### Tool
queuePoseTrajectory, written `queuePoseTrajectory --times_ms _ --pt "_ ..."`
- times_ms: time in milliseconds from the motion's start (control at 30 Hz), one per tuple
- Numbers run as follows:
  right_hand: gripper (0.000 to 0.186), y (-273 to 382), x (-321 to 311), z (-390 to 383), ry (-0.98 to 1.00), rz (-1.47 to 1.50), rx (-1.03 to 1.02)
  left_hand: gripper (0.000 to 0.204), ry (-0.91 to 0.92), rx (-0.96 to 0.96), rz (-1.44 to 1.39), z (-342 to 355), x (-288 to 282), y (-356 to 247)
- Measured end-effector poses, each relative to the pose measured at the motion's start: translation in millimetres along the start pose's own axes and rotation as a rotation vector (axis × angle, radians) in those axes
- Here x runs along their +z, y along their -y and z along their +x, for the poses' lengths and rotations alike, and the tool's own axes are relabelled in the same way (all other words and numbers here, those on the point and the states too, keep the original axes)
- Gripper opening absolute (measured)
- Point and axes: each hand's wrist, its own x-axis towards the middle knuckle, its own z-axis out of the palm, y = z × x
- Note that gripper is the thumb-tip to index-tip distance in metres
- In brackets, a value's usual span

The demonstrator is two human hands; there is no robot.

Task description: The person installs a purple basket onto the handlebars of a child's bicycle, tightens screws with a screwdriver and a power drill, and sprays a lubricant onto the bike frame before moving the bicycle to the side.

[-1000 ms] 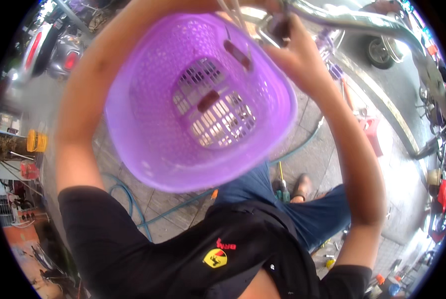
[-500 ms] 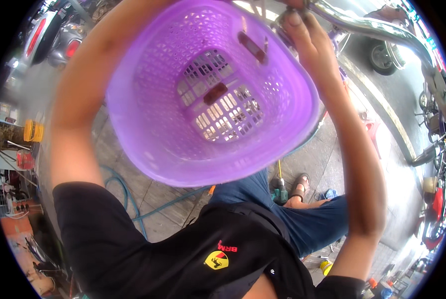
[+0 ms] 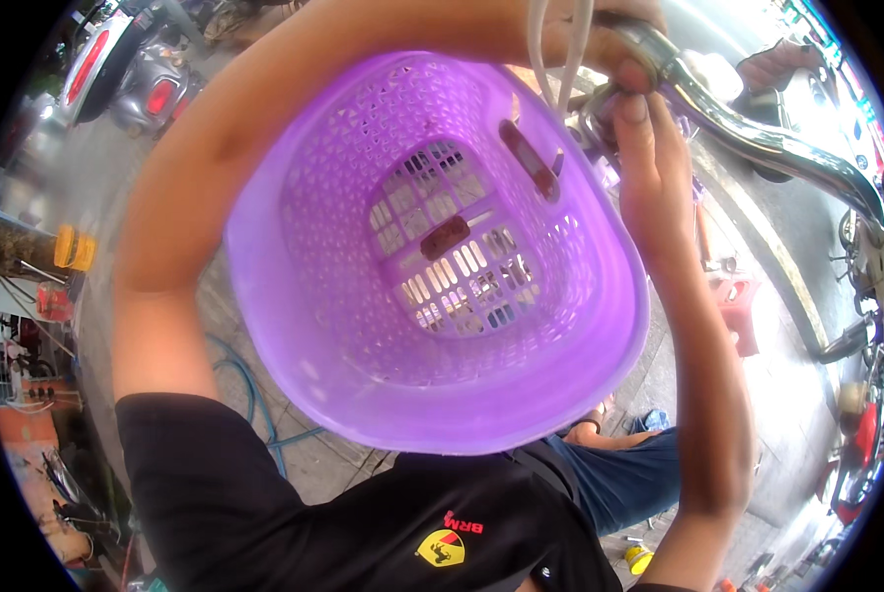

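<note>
A purple plastic basket (image 3: 313, 385) with perforated walls and a slotted bottom fills the middle, its open top facing me. Brown-looking strips sit on its side wall and bottom. Over the basket's far rim stretches my left arm, and my left hand (image 3: 610, 49) is closed around the chrome handlebar (image 3: 748, 133) at the basket's upper right. Just below, my right hand (image 3: 654, 158) has its thumb and fingers pressed together at the metal fitting under the bar; what it pinches is hidden. Pale cables (image 3: 565, 49) hang in front of the left hand.
A blue hose (image 3: 249, 385) lies on the paving at left. Parked motorbikes (image 3: 146, 94) stand at the far left, others along the right edge. A red plastic stool-like object (image 3: 738, 306) is beyond my right forearm. A yellow container (image 3: 74, 249) is at left.
In view, the basket and handlebar have shifted down and slightly right. More of my left hand and the cables now shows. The basket now covers the green drill on the floor.
</note>
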Motion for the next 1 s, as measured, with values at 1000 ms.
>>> queuePoseTrajectory --times_ms 1000 --pt "0.014 1 -20 -11 0.090 0.000 -0.224 0.034 0.137 -0.183 -0.011 13 -37 -6"
